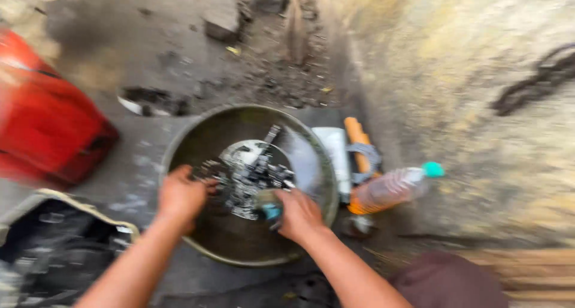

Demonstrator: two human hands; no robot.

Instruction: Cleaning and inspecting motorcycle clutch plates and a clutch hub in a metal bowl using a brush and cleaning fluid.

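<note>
A: Scrubbing, by the look of it. The person's two hands were down in the basin (197, 128), among the metal parts (248, 176) lying in grey liquid at its bottom.

B: What did each hand have?

A: The right hand (299, 215) had its fingers curled round a small brush (269, 211) with a teal end, the brush just ahead of the fingertips and touching the parts. The left hand (181, 195) lay at the left edge of the pile, fingers bent onto a part; the blur hid whether they truly gripped it.

B: So which step was it?

A: Likely mid-cleaning. The next move seemed to call for the left fingers to steady one part while the brush worked over it.

B: Anything close by?

A: A bottle (392, 188) with a teal cap lay right of the right hand, outside the basin, beside an orange tool (358, 140). A red object (45, 122) sat well left of the left hand.
</note>
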